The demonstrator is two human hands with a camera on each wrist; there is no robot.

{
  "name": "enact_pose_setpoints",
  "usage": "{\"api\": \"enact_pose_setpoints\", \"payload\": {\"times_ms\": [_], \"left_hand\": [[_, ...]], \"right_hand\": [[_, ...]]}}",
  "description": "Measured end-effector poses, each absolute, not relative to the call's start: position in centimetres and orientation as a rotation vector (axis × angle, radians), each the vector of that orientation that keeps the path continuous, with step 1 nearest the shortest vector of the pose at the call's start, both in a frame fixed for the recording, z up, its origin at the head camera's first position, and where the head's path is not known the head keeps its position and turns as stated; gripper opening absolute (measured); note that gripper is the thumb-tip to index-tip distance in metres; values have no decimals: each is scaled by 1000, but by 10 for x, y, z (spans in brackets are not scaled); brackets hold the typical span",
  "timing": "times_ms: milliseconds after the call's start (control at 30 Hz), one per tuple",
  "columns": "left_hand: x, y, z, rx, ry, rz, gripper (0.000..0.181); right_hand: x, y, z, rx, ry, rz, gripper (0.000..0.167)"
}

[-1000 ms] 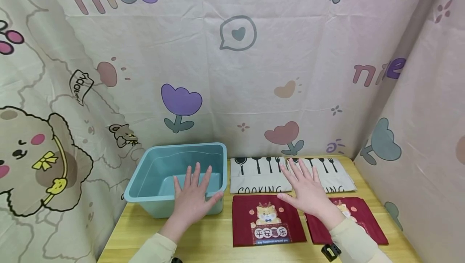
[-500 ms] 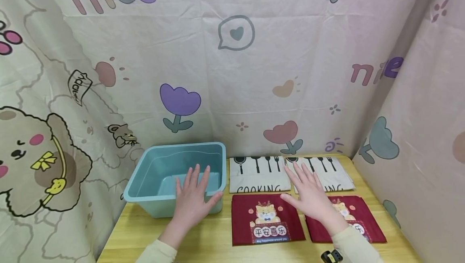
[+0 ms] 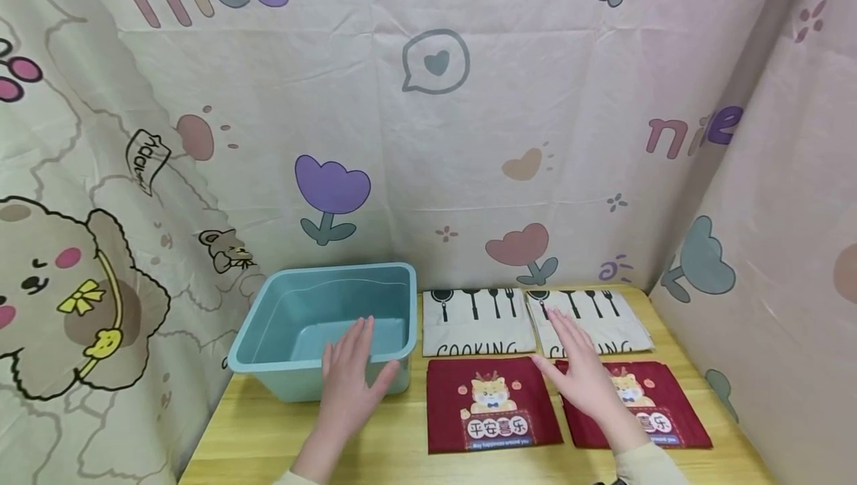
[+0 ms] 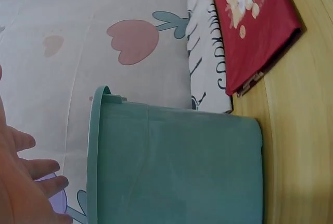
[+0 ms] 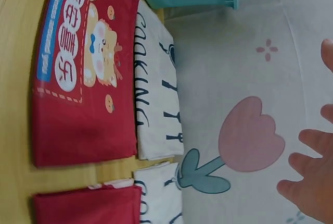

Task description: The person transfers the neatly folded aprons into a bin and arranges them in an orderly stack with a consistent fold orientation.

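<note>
Hands stand well apart in the head view, fingers straight, holding nothing: left hand (image 3: 351, 377) above the bin (image 3: 288, 384)'s near right corner, right hand (image 3: 582, 373) above the meeting of the four cloths. Left red cloth (image 3: 445, 403) lies between and below them, to the right of the left hand and just left of the right hand, whose thumb crosses in front of its far right corner. Right red cloth (image 3: 676, 410) and right white cloth (image 3: 626, 329) lie below the right hand, so that one is nearer to the cloths; the left is nearer to the bin. Left white cloth (image 3: 469, 332) sits just beside the bin's right wall. Bin and cloths all seem longer from left to right. Wood of the desk (image 3: 395, 440) shows between bin and left red cloth, along the near side, and in a thin gap between the red pair; the curtain (image 3: 428, 158) rises at the far edge

In the left wrist view, left fingers are spread against the curtain, above the bin's rim and apart from it; the bin's wall comes close to the left white cloth

In the right wrist view, right fingers are parted, well apart from the cloths. The left red cloth's far edge meets the left white cloth, while its near edge faces plain desk
</note>
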State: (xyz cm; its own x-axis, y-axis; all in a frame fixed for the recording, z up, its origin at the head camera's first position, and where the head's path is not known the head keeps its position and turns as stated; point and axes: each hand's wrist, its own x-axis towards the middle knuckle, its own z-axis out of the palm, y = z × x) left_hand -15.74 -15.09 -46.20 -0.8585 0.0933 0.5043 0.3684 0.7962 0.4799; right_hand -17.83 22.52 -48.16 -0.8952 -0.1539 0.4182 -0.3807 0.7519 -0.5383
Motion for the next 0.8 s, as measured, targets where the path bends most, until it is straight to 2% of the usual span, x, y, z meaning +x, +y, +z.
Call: {"api": "enact_pose_setpoints", "payload": {"times_ms": [300,567,800], "left_hand": [[-151,-150,-469,-351,-2424,-1057,69],[-146,-142,-474,-325,-2381,-1194,66],[-141,-125,-486,-404,-2280,-1250,62]], "right_hand": [[-169,224,-501,242,-2582,1223,72],[-162,220,-509,208,-2560,1303,66],[-161,218,-516,191,-2573,1338,66]]}}
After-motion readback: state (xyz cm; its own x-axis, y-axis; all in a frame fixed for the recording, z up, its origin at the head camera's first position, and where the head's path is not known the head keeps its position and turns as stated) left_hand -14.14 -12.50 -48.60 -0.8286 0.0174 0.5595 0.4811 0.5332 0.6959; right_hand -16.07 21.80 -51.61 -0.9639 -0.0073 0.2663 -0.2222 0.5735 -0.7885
